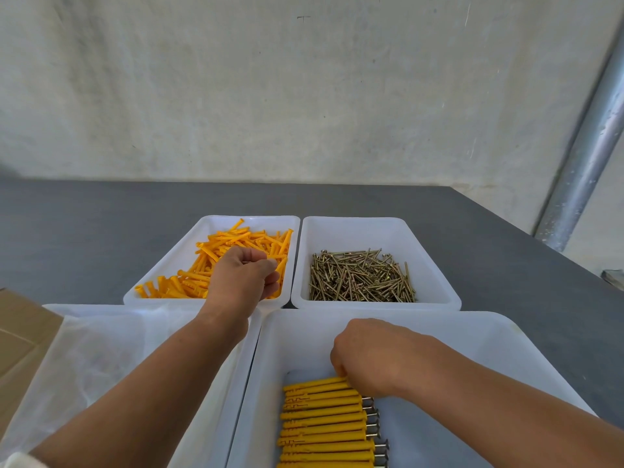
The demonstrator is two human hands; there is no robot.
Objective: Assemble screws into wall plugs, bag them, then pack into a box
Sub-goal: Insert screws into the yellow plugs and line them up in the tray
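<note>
Assembly step, we judge; bagging not begun. Left hand [241,276] grip curls into loose orange plastic wall plugs [236,241], far-left white plastic tray [216,219]; pinch unclear. Right hand [368,356] grip pinches topmost screw-fitted orange plug [314,384], near row. Next we need one plug, then one of brass-coloured metal screws [358,276]

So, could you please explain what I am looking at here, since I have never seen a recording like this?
There is no machine: a person works with bare hands, and the single picture comes from a camera worn on the head, looking down. On the grey table stand white trays: loose orange wall plugs, loose screws, clear bags, and a near tray with a row of assembled plugs. A cardboard box is at the left edge. The left hand reaches into the loose plugs, fingers curled; the right hand touches the top of the row. Whether either grip holds a piece is hidden.
</note>
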